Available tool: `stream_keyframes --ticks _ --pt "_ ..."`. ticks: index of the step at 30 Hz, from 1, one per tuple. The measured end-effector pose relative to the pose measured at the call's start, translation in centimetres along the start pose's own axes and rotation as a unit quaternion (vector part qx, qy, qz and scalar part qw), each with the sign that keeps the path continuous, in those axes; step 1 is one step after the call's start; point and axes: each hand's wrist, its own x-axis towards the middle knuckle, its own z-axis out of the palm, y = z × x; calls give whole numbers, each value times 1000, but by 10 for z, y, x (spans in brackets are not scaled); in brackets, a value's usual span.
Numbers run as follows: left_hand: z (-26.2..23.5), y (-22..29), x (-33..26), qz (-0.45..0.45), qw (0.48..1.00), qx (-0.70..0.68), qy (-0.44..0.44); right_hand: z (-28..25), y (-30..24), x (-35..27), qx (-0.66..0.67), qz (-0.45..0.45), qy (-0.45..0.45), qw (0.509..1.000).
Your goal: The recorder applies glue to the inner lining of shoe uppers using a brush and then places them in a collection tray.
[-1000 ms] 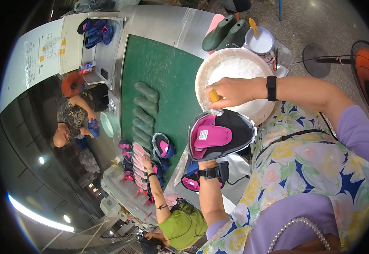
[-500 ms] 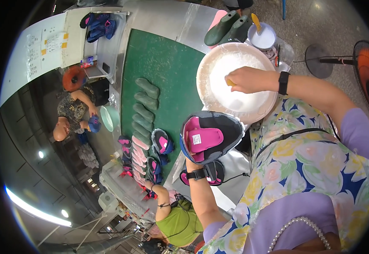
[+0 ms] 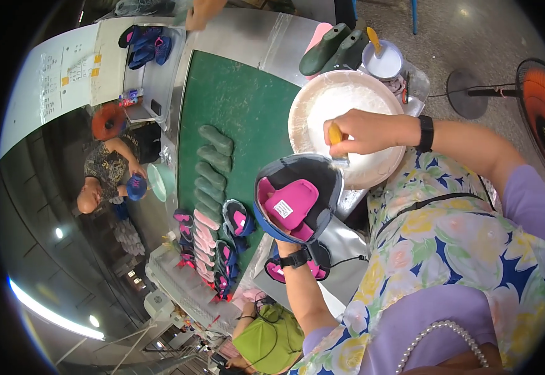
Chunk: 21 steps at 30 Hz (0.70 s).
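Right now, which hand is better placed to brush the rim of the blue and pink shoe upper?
The right hand: it already holds the yellow-handled brush against the rim of the blue and pink shoe upper. The left hand is underneath, supporting that upper.

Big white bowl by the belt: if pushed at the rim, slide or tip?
The bowl looks wide and shallow, so probably slides rather than tips. White fill likely adds weight. The right hand with its brush over it could steady it.

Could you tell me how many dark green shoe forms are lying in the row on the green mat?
5, running down the mat's left side: top, second, third, fourth, lowest. More may be hidden under the shoes below.
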Motion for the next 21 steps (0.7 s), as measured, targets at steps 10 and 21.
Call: stream_keyframes --ticks 10,21 --pt "-8 -9 18 44 998 -6 43 31 -32 -3 91 -50 118 988" --pt "-117 -85 37 154 972 19 178 30 -1 23 48 18 126 991"
